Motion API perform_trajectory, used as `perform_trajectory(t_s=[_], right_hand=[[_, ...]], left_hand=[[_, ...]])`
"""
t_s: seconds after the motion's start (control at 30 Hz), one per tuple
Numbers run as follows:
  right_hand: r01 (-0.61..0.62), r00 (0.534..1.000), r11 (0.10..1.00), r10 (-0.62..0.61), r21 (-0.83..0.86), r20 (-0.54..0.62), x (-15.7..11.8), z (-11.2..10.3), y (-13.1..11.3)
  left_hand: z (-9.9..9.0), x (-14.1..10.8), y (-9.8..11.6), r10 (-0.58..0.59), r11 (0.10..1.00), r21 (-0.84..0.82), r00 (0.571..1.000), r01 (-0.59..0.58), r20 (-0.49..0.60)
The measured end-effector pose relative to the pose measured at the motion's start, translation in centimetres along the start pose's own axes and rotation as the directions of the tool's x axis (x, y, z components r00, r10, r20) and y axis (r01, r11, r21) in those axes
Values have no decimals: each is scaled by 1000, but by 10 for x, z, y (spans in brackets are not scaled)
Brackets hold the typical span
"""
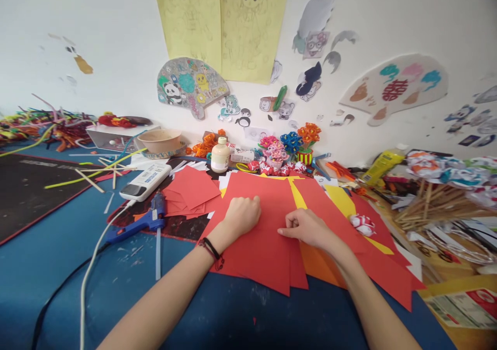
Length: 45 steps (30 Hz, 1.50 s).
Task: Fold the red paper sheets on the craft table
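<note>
Your left hand (244,216), curled, over the red paper sheet (256,257) atop the pile before you; your right (308,228), fingers bent, near its right edge. Can't tell whether either grips. Blue glue gun (145,221) left.

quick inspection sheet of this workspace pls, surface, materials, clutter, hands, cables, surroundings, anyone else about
Surface: blue table covering, marked with light specks.
Materials: large red sheets overlap under the hands; smaller red cards are piled to the left.
Clutter: cream bottle, orange flowers and yellow bottle behind the sheets.
Hands: left hand curled on the red paper; right hand bent over it; grip unclear.
Cables: white cable from a white device crosses the glue gun's black cable.
Surroundings: white wall with yellow drawings and stickers.
Other people: nothing seen.
</note>
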State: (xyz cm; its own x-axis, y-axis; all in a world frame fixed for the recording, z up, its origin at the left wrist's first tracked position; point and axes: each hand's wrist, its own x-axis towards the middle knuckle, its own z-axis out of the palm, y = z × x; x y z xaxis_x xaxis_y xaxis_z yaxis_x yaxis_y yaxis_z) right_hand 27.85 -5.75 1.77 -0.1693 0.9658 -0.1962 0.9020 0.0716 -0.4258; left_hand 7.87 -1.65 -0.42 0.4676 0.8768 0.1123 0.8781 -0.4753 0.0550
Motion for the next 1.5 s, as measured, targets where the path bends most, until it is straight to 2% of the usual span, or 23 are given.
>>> perform_trajectory(t_s=[0.43,0.83,1.3,1.5], right_hand=[[-80,997,985,80,-150,-7,-7,-10,1],[-130,991,972,136,-197,17,-11,-19,9],[-167,985,968,173,-186,18,-14,-25,24],[-174,982,978,180,-112,50,-12,-26,40]], left_hand=[[5,1,-1,18,999,27,999,-17,-31],[6,1,-2,18,1000,11,1000,-18,-18],[5,0,-2,34,999,30,999,-33,-32],[5,1,-2,22,999,24,999,-22,-28]])
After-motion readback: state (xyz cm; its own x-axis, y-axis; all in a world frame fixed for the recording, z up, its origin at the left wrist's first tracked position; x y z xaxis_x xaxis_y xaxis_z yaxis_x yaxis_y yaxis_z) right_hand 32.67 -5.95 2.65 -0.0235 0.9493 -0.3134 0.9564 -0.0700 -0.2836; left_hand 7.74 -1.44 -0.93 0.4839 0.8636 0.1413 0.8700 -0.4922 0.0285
